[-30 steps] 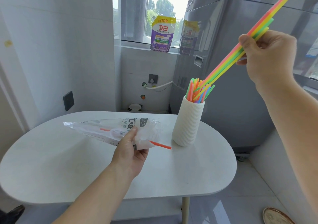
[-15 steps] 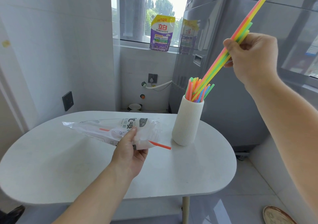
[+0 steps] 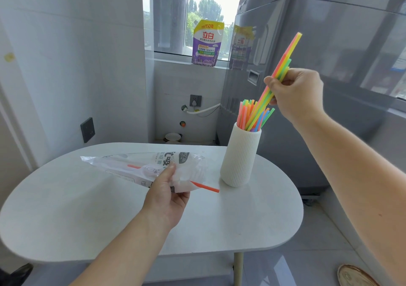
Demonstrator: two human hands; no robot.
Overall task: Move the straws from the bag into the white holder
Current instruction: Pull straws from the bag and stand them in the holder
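My right hand (image 3: 295, 93) grips a small bundle of pink, yellow and green straws (image 3: 285, 56), tilted, with the lower ends inside the ribbed white holder (image 3: 240, 157). Several coloured straws (image 3: 247, 115) stand in that holder on the table's right side. My left hand (image 3: 165, 194) holds the clear printed bag (image 3: 140, 168) just above the white table (image 3: 66, 215). One orange straw (image 3: 205, 187) sticks out of the bag's open right end, towards the holder's base.
A grey washing machine (image 3: 329, 44) stands right behind the holder. A purple detergent pouch (image 3: 206, 43) sits on the window sill. A wall socket (image 3: 87, 130) is on the left wall; a round plate (image 3: 356, 276) lies on the floor at lower right.
My right hand has come down and left with the straw bundle, sinking its lower ends deeper into the holder. The left hand and the bag have stayed put.
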